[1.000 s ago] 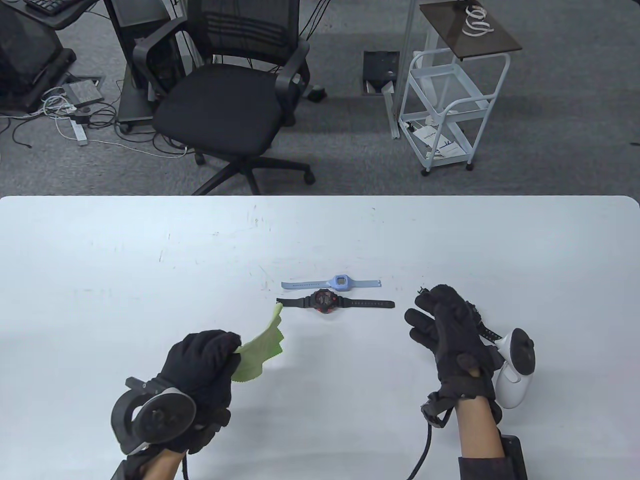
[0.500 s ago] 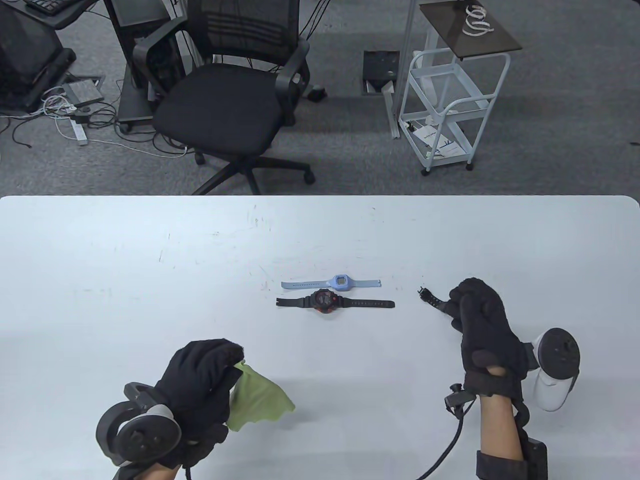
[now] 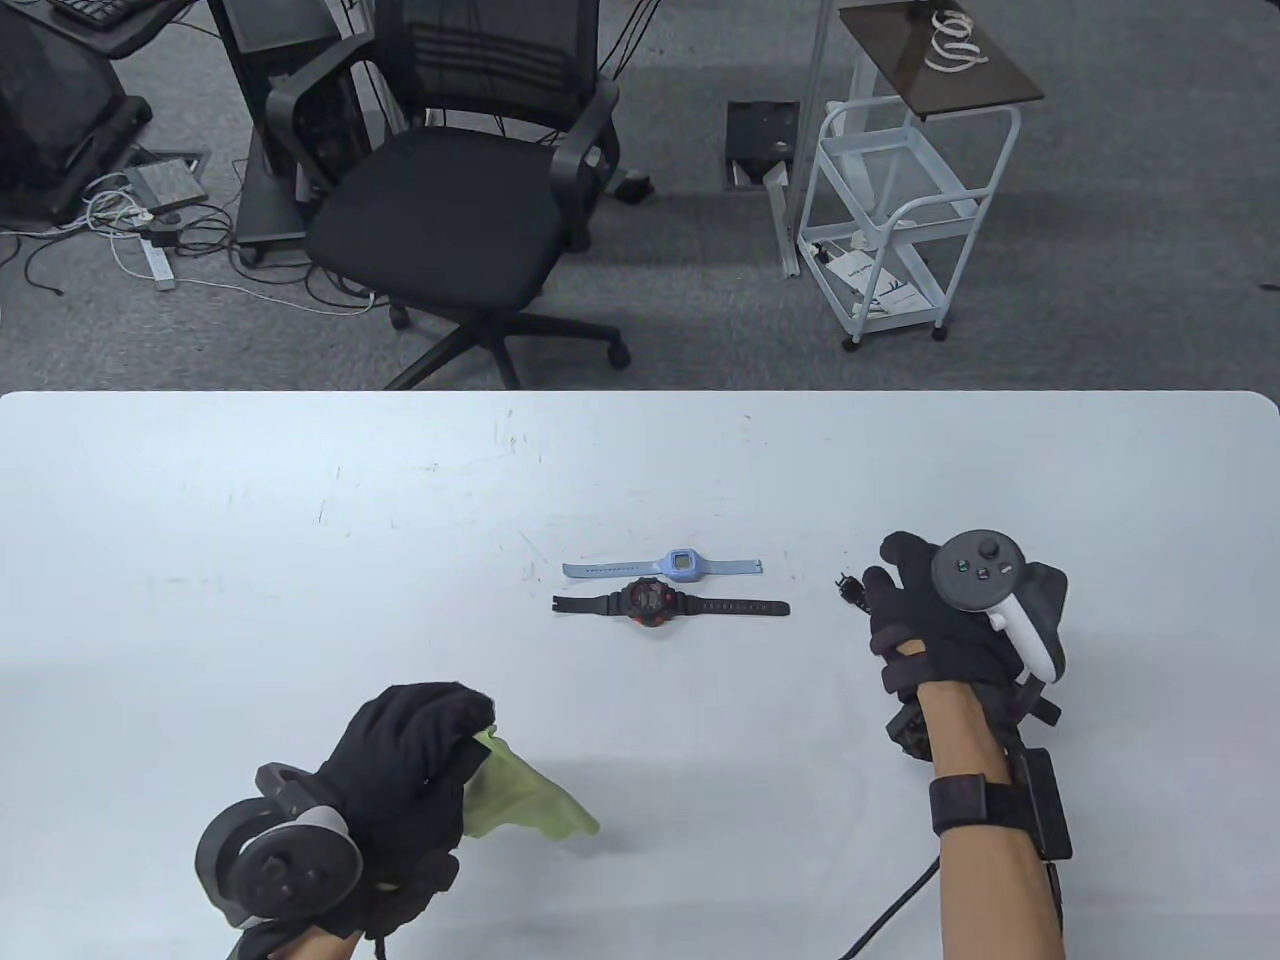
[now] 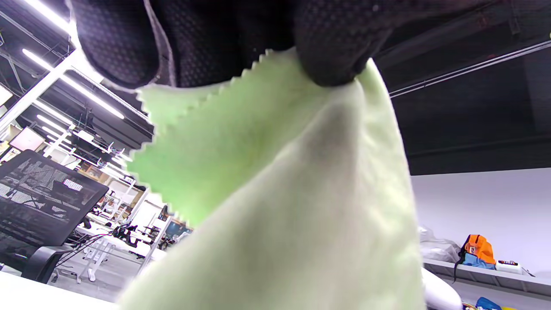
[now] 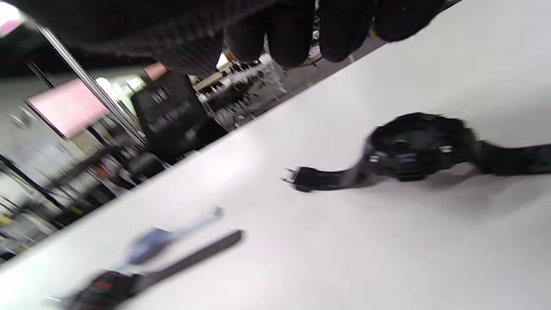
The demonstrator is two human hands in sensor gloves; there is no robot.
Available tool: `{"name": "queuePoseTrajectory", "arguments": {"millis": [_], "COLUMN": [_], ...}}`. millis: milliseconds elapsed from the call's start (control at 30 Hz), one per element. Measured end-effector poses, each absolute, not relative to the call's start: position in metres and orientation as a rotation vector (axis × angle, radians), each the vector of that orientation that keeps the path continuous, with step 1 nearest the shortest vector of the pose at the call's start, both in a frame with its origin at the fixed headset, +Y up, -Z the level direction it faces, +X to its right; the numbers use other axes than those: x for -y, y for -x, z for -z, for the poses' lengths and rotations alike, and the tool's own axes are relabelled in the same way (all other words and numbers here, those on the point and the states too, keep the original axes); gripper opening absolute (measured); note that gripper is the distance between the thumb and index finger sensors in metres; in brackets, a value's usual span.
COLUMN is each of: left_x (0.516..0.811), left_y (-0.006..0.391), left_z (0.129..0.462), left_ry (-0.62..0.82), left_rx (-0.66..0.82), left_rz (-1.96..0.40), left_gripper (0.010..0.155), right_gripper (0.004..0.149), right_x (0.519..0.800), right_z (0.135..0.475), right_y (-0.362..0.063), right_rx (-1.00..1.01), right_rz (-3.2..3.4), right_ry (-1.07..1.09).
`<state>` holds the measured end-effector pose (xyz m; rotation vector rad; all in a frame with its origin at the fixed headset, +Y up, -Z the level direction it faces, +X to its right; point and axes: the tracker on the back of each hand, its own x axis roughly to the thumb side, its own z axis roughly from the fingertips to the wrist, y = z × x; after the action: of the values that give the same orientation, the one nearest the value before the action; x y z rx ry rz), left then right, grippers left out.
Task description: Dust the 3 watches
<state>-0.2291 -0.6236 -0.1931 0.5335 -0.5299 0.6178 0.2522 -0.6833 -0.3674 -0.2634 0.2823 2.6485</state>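
Observation:
A light blue watch (image 3: 680, 565) and a black watch with a red face (image 3: 648, 603) lie flat side by side at the table's middle. A third, all-black watch (image 5: 415, 146) lies on the table to their right; in the table view only its strap end (image 3: 850, 586) shows beside my right hand (image 3: 920, 610). That hand is palm down, and its fingers (image 5: 297, 34) hang loosely above the watch without holding it. Near the front left, my left hand (image 3: 420, 740) grips a green cloth (image 3: 525, 800), which fills the left wrist view (image 4: 275, 193).
The white table (image 3: 300, 500) ends at a far edge. Beyond it stand a black office chair (image 3: 450, 200) and a white wire cart (image 3: 890, 200). Cables trail from both wrists off the near edge.
My right hand turned from palm up to palm down and let the all-black watch down onto the table. My left hand drew back toward the near edge with the cloth.

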Motion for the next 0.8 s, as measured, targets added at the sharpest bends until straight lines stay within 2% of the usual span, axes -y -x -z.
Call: {"name": "queuePoseTrajectory", "arguments": {"millis": [300, 433, 500, 533, 733, 800], "left_x": [0.622, 0.622, 0.623, 0.624, 0.624, 0.625], "left_y": [0.225, 0.224, 0.223, 0.222, 0.221, 0.222], "left_z": [0.19, 0.19, 0.19, 0.19, 0.191, 0.191], "left_ry": [-0.523, -0.517, -0.514, -0.506, -0.501, -0.5], "left_rx": [0.558, 0.562, 0.563, 0.562, 0.564, 0.561], "left_rz": [-0.613, -0.608, -0.605, -0.6, -0.595, -0.594], "left_gripper": [0.044, 0.044, 0.044, 0.044, 0.044, 0.044], "right_gripper": [0.07, 0.071, 0.068, 0.062, 0.059, 0.052], "right_x": [0.721, 0.737, 0.74, 0.743, 0.739, 0.738], "right_z": [0.403, 0.412, 0.414, 0.416, 0.415, 0.413], "right_y": [-0.239, -0.226, -0.221, -0.217, -0.216, -0.218], "right_rx": [-0.667, -0.901, -0.884, -0.91, -0.909, -0.928], "right_rz": [-2.906, -3.051, -3.124, -3.164, -3.189, -3.149], "right_ry": [0.521, 0.68, 0.701, 0.718, 0.778, 0.769]}}
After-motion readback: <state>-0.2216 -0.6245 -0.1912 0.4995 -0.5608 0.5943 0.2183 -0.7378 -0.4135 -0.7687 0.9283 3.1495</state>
